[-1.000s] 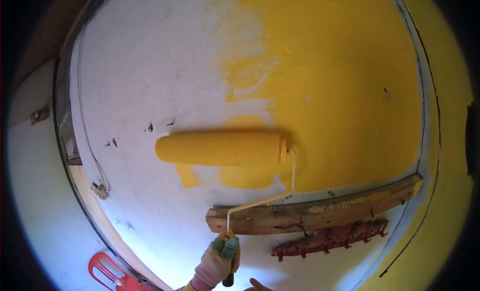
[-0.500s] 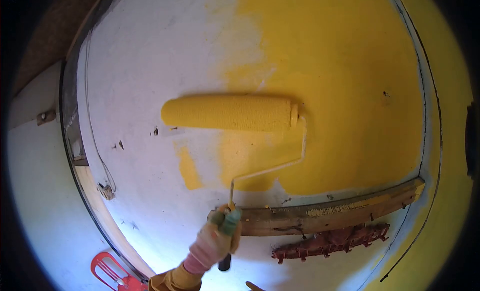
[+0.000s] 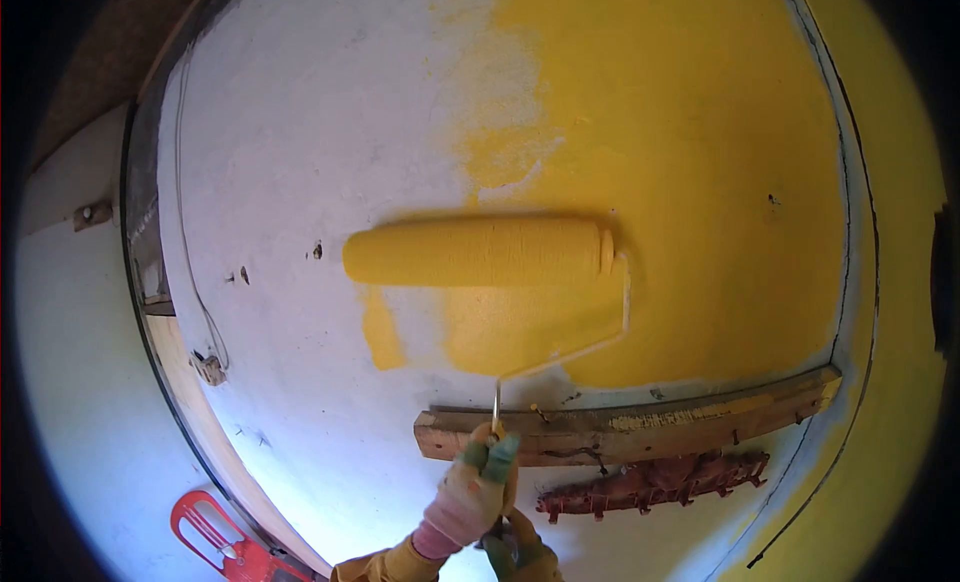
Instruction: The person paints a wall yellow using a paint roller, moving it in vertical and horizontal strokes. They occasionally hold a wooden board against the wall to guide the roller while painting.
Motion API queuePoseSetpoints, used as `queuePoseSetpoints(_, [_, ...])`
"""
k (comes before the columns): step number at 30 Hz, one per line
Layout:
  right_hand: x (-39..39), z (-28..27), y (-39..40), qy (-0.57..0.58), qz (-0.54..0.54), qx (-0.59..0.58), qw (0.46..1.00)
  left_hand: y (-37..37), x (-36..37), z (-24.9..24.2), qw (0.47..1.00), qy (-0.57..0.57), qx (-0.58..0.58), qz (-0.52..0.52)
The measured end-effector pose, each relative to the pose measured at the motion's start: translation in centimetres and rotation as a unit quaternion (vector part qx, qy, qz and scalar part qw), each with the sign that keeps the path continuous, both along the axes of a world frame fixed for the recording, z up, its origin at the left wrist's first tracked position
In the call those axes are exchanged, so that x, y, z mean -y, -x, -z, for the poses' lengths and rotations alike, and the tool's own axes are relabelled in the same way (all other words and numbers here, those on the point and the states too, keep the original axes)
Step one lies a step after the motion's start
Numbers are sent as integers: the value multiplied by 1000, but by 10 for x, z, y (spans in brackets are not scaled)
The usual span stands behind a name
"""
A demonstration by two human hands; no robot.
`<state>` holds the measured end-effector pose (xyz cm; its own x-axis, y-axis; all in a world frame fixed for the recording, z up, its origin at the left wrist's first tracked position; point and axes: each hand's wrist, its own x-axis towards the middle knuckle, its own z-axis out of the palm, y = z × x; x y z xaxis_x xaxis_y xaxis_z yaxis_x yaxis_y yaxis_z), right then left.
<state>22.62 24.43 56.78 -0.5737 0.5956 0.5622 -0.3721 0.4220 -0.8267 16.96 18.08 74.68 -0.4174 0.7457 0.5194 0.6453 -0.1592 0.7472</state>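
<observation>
Gloved left hand [image 3: 465,502] closed around the handle of a yellow paint roller [image 3: 480,253], which lies sideways above it across a half-painted wall [image 3: 300,132]; right hand [image 3: 527,556] lower, grip unclear.

Room interior, 1 half-yellow wall [image 3: 690,182], 1 red plastic chair [image 3: 235,547]

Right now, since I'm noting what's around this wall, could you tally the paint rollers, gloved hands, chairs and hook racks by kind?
Paint roller: 1
Gloved hands: 2, the left hand and the right hand
Red chair, partly in view: 1
Reddish hook rack: 1
Total: 5
</observation>
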Motion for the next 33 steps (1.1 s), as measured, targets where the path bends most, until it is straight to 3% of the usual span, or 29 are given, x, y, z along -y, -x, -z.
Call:
queuePoseSetpoints(2, [36,-50,-35,-21,49,15,998,-14,6,16,997,17,63,-47])
queuePoseSetpoints(4, [47,-53,-45,-33,69,25,997,-23,10,25,999,-30,24,-25])
queuePoseSetpoints(6, [50,-42,-48,-8,68,13,998,-28,9,28,997,18,74,-28])
queuePoseSetpoints(8, [47,-49,-48,-6,62,-9,998,-20,9,30,990,26,137,38])
queuePoseSetpoints(10, [42,-75,-47,7,28,12,1000,-14,4,21,997,20,69,14])
queuePoseSetpoints(12, [34,-80,-40,-9,65,-2,998,-14,2,9,981,-74,-171,-55])
queuePoseSetpoints(13, [29,-82,-35,-22,100,-16,995,-6,1,9,985,76,-154,28])
queuePoseSetpoints(14, [23,-85,-29,-38,136,-31,990,-6,-2,11,985,71,-157,31])
queuePoseSetpoints(16, [16,-88,-24,-64,206,-60,975,-11,-4,14,924,-50,-378,-15])
queuePoseSetpoints(18, [16,-71,-29,-40,192,-55,979,-23,-9,21,941,-62,-331,-37])
queuePoseSetpoints(20, [17,-53,-41,11,157,-42,987,-31,-15,33,984,-83,-125,94])
queuePoseSetpoints(21, [23,-74,-57,-155,264,-48,951,-49,-10,30,983,-99,-142,69])
queuePoseSetpoints(22, [27,-82,-69,-37,223,-60,972,-58,-12,22,983,-99,-138,72])
queuePoseSetpoints(23, [29,-85,-78,82,179,-72,978,-65,-16,8,973,-36,9,228])
queuePoseSetpoints(24, [19,-75,-83,57,194,-108,973,-72,-21,-5,914,29,154,373])
queuePoseSetpoints(25, [10,-71,-96,61,196,-108,973,-80,-29,-13,912,30,157,378])
queuePoseSetpoints(27, [8,-75,-116,66,202,-106,971,-95,-52,-23,831,121,183,512])
queuePoseSetpoints(29, [16,-105,-132,228,150,-230,934,-110,-71,-26,808,124,180,547])
queuePoseSetpoints(30, [14,-116,-137,225,155,-232,934,-117,-79,-28,787,126,174,578])
queuePoseSetpoints(31, [11,-128,-142,253,161,-218,929,-123,-87,-32,785,126,172,582])
queuePoseSetpoints(33, [8,-143,-150,313,172,-190,915,-132,-99,-38,835,104,121,527])
